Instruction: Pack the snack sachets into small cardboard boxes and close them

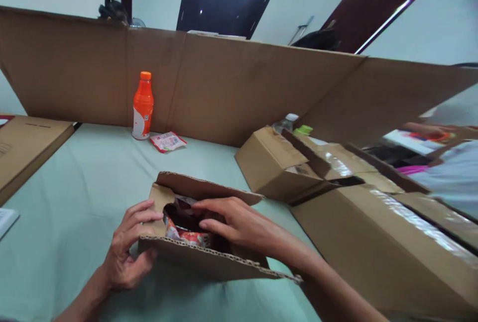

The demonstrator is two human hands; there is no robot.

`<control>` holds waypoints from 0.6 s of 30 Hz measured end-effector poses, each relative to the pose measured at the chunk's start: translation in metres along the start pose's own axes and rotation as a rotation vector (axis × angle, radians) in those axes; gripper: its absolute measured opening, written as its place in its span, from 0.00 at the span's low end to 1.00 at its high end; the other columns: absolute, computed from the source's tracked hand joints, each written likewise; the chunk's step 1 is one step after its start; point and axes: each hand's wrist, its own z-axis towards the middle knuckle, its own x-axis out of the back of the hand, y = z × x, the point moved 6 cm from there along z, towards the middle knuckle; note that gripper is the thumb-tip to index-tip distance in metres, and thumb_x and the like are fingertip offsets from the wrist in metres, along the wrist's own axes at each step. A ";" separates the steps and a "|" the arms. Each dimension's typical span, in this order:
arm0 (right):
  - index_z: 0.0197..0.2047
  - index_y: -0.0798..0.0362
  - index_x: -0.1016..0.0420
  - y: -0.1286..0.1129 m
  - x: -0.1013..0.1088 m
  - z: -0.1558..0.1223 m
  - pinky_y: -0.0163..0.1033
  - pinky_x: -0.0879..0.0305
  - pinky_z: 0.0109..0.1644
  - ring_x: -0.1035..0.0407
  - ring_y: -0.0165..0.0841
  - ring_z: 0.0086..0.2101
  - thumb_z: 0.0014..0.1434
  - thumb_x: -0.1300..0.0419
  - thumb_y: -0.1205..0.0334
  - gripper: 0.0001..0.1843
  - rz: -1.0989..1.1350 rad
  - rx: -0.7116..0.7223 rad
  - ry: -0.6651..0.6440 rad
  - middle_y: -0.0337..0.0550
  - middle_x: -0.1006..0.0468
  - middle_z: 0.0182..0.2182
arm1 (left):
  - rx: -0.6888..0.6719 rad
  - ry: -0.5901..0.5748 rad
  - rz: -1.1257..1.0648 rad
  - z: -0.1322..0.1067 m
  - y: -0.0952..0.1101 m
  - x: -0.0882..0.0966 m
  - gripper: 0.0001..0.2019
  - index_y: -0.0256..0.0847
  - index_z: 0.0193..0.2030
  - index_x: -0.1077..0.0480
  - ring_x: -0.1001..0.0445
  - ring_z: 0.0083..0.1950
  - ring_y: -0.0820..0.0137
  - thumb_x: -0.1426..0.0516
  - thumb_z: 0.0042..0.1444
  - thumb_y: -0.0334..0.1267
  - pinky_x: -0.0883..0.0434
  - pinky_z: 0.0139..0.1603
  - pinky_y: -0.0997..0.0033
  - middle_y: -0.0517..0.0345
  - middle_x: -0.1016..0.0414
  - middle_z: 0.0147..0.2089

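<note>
A small open cardboard box (209, 257) sits on the pale green table in front of me, with red and white snack packets (186, 235) inside. My left hand (129, 247) grips the box's left corner, fingers curled over the flap edge. My right hand (233, 222) reaches into the box from the right, fingers stretched flat and pressing on the packets.
An orange drink bottle (143, 106) and a red-white packet (168, 141) stand by a tall cardboard wall (231, 88) at the back. Larger open boxes (373, 232) crowd the right side, with bottles inside one. A flat carton (26, 148) lies at left. Another person's arm (425, 129) shows far right.
</note>
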 end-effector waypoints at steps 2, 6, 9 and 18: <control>0.58 0.49 0.21 0.001 -0.005 0.006 0.46 0.27 0.53 0.22 0.42 0.48 0.65 0.40 0.62 0.19 -0.077 -0.004 0.025 0.48 0.17 0.51 | -0.006 0.004 0.005 -0.001 -0.001 -0.001 0.05 0.43 0.44 0.31 0.35 0.68 0.54 0.44 0.62 0.31 0.32 0.64 0.48 0.48 0.24 0.56; 0.53 0.50 0.21 -0.015 -0.003 0.010 0.38 0.31 0.40 0.21 0.38 0.40 0.65 0.40 0.64 0.14 -0.307 0.010 0.109 0.47 0.16 0.44 | -0.011 0.013 0.012 -0.003 -0.002 -0.001 0.03 0.43 0.45 0.31 0.34 0.68 0.54 0.44 0.66 0.35 0.31 0.63 0.48 0.47 0.24 0.56; 0.44 0.51 0.19 -0.019 -0.002 0.016 0.37 0.38 0.34 0.22 0.38 0.36 0.65 0.40 0.66 0.08 -0.462 -0.083 0.020 0.46 0.17 0.38 | -0.014 0.019 0.011 -0.002 -0.002 -0.001 0.03 0.43 0.46 0.31 0.35 0.68 0.54 0.43 0.68 0.38 0.32 0.64 0.48 0.46 0.24 0.56; 0.33 0.53 0.20 -0.016 -0.006 0.009 0.34 0.39 0.32 0.25 0.31 0.29 0.62 0.45 0.71 0.13 -0.234 0.092 0.258 0.42 0.19 0.28 | -0.034 0.031 0.064 0.001 -0.002 -0.001 0.06 0.42 0.47 0.28 0.32 0.66 0.59 0.46 0.72 0.39 0.31 0.65 0.55 0.50 0.23 0.50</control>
